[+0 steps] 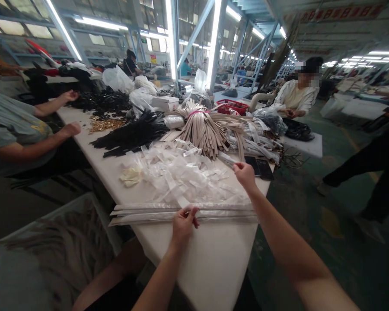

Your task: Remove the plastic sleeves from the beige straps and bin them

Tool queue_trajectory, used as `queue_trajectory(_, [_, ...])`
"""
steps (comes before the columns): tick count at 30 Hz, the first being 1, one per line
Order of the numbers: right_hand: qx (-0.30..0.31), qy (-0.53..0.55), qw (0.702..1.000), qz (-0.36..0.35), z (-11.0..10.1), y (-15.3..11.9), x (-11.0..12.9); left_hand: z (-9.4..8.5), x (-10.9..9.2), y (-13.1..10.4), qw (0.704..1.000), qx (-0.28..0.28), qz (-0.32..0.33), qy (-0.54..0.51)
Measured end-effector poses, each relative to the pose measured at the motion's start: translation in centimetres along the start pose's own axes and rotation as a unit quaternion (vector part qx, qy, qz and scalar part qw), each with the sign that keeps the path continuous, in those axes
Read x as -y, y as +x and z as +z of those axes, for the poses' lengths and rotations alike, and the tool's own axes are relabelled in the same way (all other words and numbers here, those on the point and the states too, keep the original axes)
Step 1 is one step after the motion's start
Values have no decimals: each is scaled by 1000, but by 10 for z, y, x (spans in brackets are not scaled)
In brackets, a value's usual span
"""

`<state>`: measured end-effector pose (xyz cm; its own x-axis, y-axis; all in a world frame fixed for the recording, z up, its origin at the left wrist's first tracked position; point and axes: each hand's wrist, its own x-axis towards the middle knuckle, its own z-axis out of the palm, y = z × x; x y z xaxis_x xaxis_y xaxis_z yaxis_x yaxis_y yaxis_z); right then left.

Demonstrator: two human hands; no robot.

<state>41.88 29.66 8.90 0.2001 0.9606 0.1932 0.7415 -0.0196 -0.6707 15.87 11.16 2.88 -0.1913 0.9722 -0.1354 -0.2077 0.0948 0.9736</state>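
Observation:
My left hand (184, 226) is closed, thumb against the fingers, just over several long pale straps in clear plastic sleeves (142, 213) lying side by side across the table. A whitish bit of film (182, 200) shows beside its fingertips; what they pinch I cannot make out. Farther forward, my right hand (246, 176) pinches the near end of a plastic-covered strap (227, 159), whose other end reaches toward the strap pile. Between and beyond the hands lies a loose heap of crumpled clear plastic sleeves (184, 175).
Behind the heap are a tied bundle of beige straps (201, 127), black strips (132, 134) and a red basket (232, 106). Dark phones (264, 169) lie by the right edge. A bin of straps (61, 246) stands lower left. Co-workers sit left and far right; someone walks at right.

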Motion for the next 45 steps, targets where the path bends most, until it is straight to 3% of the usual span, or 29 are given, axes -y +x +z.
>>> queue_trajectory(1, [-11,-76,997,31,-5,30,-7,1,0,0,1000,6,4,-14])
queue_trajectory(3, [-11,-122,991,62,-9,79,-17,2,-2,1,999,12,7,-46])
queue_trajectory(7, [15,-172,978,114,2,130,-31,1,-1,5,997,8,-5,-71])
queue_trajectory(14, [26,-220,966,132,25,155,-37,-1,1,6,997,28,-33,-59])
queue_trajectory(21, [-5,-213,976,47,4,147,0,-3,0,6,996,32,-42,-71])
queue_trajectory(23, [24,-138,990,0,-9,129,21,-4,1,6,996,37,-38,-66])
queue_trajectory(26, [120,81,989,-34,-31,77,52,-5,2,5,997,28,-28,-68])
queue_trajectory(28, [177,242,953,-47,-43,27,67,-4,2,4,997,23,-21,-75])
queue_trajectory(30, [235,329,911,-81,-52,-32,77,-3,3,2,996,25,-11,-84])
queue_trajectory(31, [231,330,910,-98,-55,-63,79,-3,3,0,996,26,-6,-89])
queue_trajectory(34, [121,233,956,-131,-52,-150,82,-2,2,-4,994,18,1,-107])
queue_trajectory(36, [68,190,967,-158,-42,-196,81,-1,1,-6,993,10,4,-121])
queue_trajectory(37, [69,189,966,-165,-35,-213,81,0,0,-7,992,7,6,-127])
queue_trajectory(39, [116,217,959,-138,-19,-238,81,1,-1,-8,990,2,11,-144])
queue_trajectory(41, [166,247,952,-69,-2,-252,80,2,-1,-9,986,-3,13,-165])
queue_trajectory(45, [184,245,952,14,23,-261,77,1,1,-9,980,-18,14,-197])
